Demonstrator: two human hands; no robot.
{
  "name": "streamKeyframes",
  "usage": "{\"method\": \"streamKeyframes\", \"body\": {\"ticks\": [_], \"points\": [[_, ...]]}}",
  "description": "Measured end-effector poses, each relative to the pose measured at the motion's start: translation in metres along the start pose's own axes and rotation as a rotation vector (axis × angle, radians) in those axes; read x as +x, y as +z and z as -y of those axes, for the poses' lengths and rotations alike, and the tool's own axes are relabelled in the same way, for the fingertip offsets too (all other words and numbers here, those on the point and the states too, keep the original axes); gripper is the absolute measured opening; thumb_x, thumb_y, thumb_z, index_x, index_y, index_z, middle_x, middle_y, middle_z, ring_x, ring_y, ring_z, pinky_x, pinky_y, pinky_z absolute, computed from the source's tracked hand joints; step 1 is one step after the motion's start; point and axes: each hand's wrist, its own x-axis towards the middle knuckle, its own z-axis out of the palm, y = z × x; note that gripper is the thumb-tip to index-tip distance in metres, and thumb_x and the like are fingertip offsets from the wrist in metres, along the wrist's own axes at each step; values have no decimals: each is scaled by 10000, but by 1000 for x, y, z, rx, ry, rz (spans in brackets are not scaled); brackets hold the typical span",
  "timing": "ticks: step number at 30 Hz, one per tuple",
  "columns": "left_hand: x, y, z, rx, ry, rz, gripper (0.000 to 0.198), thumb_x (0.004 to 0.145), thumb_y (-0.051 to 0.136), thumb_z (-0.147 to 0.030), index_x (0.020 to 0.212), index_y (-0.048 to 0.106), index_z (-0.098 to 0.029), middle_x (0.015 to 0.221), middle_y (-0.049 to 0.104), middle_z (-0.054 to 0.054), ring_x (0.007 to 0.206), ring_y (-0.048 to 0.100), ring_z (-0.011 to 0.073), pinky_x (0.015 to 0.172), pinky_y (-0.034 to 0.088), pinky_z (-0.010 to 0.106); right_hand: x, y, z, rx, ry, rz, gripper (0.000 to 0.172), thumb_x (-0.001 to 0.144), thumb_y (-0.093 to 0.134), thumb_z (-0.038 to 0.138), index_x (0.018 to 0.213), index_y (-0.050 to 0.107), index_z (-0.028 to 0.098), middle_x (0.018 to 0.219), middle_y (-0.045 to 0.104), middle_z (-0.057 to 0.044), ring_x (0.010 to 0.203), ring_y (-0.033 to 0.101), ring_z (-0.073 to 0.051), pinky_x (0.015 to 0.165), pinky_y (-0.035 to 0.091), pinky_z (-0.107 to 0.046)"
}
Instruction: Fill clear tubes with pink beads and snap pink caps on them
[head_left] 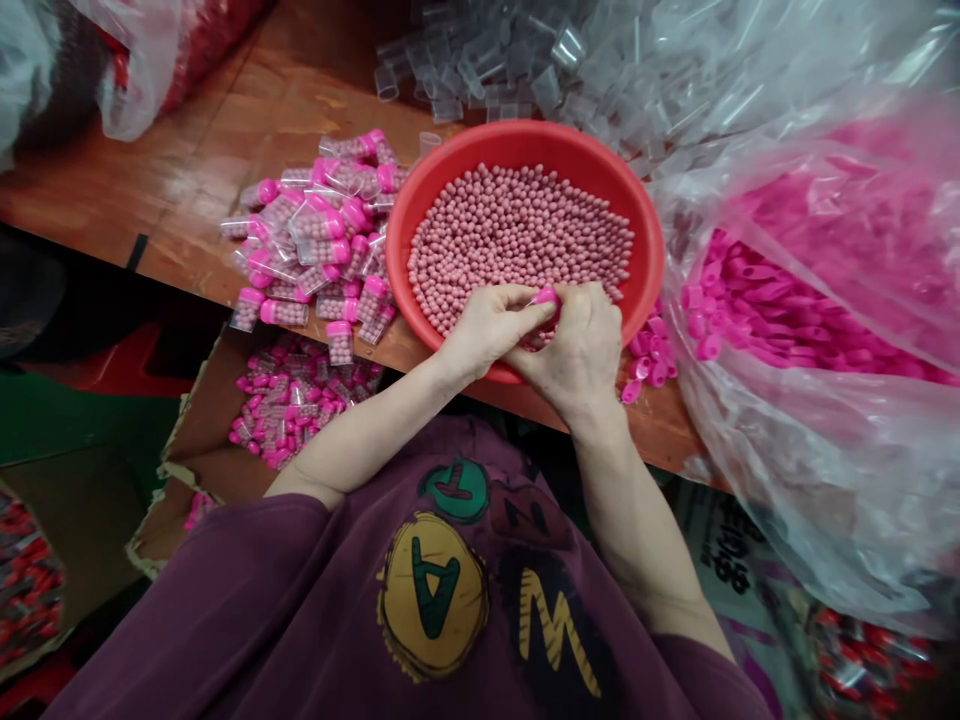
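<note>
Over the front part of a red plastic basin (pixel 651 250), my two hands meet close together. My left hand (pixel 484 325) is closed, its thumb and fingers pinching a bright pink cap (pixel 544 296). My right hand (pixel 581 350) is closed against the same spot, with its fingers curled; what lies in its grip is mostly hidden. Whether a clear tube sits under the cap cannot be seen. Small round pink beads (pixel 517 225) fill the basin. Left of it lies a pile of clear little bottles with pink caps (pixel 322 225), filled with pink beads.
Loose clear tubes (pixel 480 75) lie behind the basin. On the right stands an open plastic bag (pixel 795 430) of pink caps (pixel 795 310), with several loose caps (pixel 651 355) beside the basin. Below the table edge, a cardboard box (pixel 214 400) holds more filled bottles.
</note>
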Motion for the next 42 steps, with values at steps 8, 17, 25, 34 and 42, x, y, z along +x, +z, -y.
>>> {"method": "streamKeyframes", "body": {"ticks": [8,17,25,34,42], "points": [[1,2,1,47,-19,6,365,773,1072,-299,781,755,-120,702,700,-30,632,597,71,639,495,201,5,-12,4,18,-88,-56,303,969,714,499,1021,566,240,907,658,-82,857,603,-294,785,443,-431],[0,-9,17,153,159,24,385,774,997,-483,889,843,-149,837,757,19,814,652,145,767,555,257,3,-18,5,64,-138,-49,397,1001,739,435,1257,659,141,1030,765,-136,939,677,-315,839,487,-438],[4,-11,8,60,105,10,430,753,1036,-490,940,849,-151,932,825,45,939,733,175,974,584,303,2,-12,11,107,-14,33,703,1026,754,456,1566,549,56,1380,772,-282,1252,737,-391,1013,569,-506],[0,-15,2,13,72,70,474,663,1114,-411,975,852,-168,962,834,31,849,733,128,864,631,248,2,-6,10,170,63,21,562,965,746,539,1379,666,169,1178,794,-165,1115,719,-354,978,519,-490],[-31,-11,6,314,244,-193,325,926,936,-444,1132,844,-211,1085,843,45,991,780,170,930,638,257,6,-22,5,274,-144,42,540,1010,772,539,1385,672,164,1100,828,-120,1010,746,-309,995,514,-487]]}}
